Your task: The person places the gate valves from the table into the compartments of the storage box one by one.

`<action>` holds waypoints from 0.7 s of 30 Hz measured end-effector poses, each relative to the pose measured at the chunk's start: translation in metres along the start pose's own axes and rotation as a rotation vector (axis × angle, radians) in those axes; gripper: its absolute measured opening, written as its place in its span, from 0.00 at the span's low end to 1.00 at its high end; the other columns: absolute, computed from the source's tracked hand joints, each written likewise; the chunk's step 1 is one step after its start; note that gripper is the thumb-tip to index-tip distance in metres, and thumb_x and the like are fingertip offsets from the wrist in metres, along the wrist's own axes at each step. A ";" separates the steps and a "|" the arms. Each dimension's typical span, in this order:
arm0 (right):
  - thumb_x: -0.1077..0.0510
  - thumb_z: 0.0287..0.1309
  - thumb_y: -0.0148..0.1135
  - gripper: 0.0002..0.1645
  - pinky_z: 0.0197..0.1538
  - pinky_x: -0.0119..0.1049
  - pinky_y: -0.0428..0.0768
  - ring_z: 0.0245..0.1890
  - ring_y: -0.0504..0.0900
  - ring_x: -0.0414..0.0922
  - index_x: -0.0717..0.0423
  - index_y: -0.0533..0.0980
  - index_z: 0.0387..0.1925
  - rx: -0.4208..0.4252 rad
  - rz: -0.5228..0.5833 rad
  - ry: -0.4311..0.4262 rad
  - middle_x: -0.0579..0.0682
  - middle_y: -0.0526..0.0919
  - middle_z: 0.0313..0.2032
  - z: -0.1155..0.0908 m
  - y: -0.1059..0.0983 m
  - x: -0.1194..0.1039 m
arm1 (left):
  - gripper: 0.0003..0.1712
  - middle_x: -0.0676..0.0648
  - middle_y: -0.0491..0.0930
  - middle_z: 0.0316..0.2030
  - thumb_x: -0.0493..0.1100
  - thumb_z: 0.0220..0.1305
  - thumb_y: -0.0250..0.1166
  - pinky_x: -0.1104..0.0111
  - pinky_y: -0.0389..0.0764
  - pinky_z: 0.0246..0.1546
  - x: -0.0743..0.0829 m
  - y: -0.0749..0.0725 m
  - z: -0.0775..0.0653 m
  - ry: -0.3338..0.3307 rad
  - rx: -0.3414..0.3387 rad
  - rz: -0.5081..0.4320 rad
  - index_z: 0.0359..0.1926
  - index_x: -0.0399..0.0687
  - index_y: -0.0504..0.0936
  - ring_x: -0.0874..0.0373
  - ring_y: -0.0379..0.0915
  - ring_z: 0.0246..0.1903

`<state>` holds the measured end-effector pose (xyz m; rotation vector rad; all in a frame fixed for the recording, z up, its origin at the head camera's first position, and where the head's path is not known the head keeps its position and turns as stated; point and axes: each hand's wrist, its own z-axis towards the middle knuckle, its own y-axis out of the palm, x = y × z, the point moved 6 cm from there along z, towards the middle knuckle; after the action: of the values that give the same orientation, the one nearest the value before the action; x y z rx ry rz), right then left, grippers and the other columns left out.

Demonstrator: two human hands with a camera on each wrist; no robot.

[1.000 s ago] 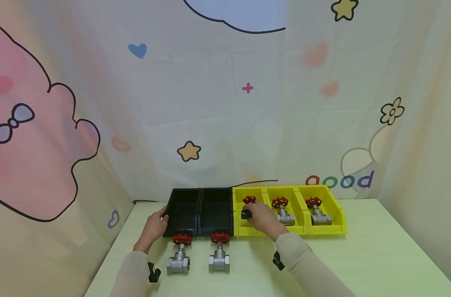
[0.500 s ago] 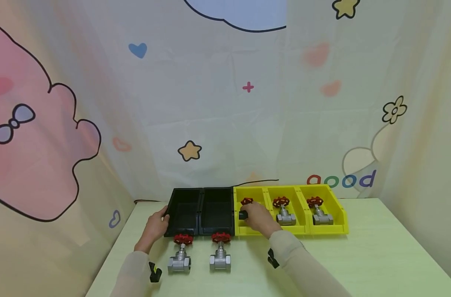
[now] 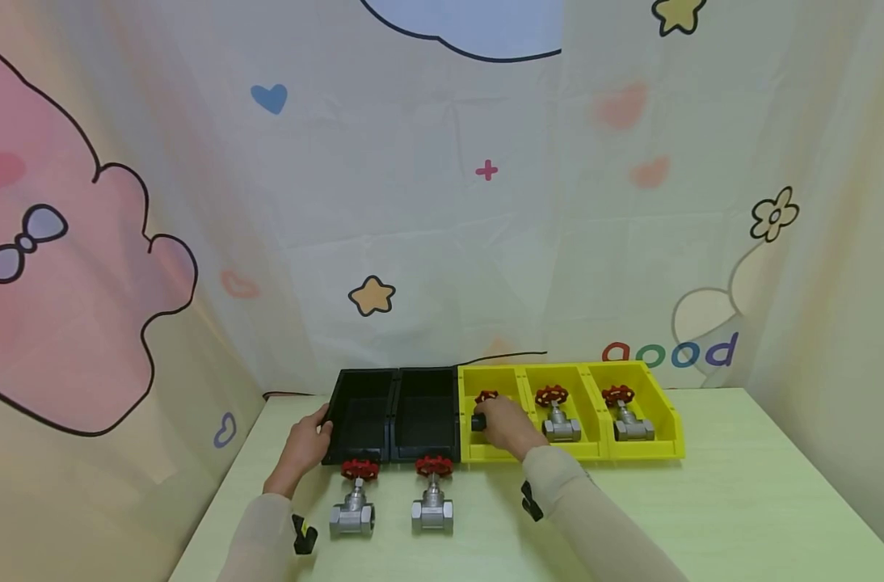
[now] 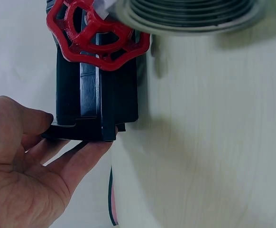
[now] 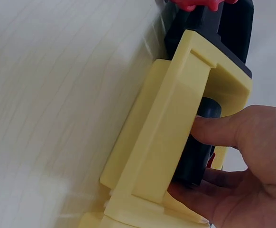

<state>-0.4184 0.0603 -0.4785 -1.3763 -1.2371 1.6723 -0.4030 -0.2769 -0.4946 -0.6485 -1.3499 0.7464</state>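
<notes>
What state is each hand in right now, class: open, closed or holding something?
Left hand: holding the leftmost black bin by its edge.
Right hand: holding a black cylindrical piece inside the leftmost yellow bin.

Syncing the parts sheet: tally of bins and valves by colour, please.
Black bins: 2
Yellow bins: 3
Silver valves with red wheels: 4
Black-bodied valve, partly hidden by the right hand: 1
Total: 10 (5 bins, 5 valves)
</notes>
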 end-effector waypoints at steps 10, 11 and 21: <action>0.68 0.57 0.65 0.22 0.59 0.49 0.79 0.55 0.81 0.53 0.56 0.81 0.55 -0.040 0.003 0.048 0.56 0.83 0.55 0.005 0.009 0.003 | 0.30 0.25 0.67 0.64 0.38 0.74 0.48 0.41 0.68 0.62 0.000 -0.002 -0.001 0.006 -0.003 0.002 0.73 0.32 0.58 0.30 0.63 0.64; 0.69 0.57 0.65 0.22 0.59 0.49 0.79 0.55 0.81 0.53 0.57 0.80 0.55 -0.034 0.005 0.047 0.56 0.83 0.55 0.006 0.009 0.003 | 0.30 0.25 0.67 0.64 0.38 0.74 0.48 0.41 0.68 0.62 0.001 -0.003 0.000 0.010 -0.002 0.006 0.73 0.32 0.58 0.30 0.63 0.64; 0.70 0.57 0.64 0.23 0.59 0.49 0.79 0.57 0.80 0.54 0.58 0.80 0.56 -0.032 -0.011 0.069 0.56 0.82 0.56 0.008 0.010 0.004 | 0.29 0.26 0.68 0.64 0.39 0.74 0.49 0.41 0.68 0.62 0.001 -0.003 0.001 0.019 -0.001 -0.005 0.72 0.32 0.59 0.30 0.64 0.64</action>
<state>-0.4263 0.0577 -0.4892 -1.4320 -1.2354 1.5911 -0.4037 -0.2783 -0.4918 -0.6508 -1.3343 0.7338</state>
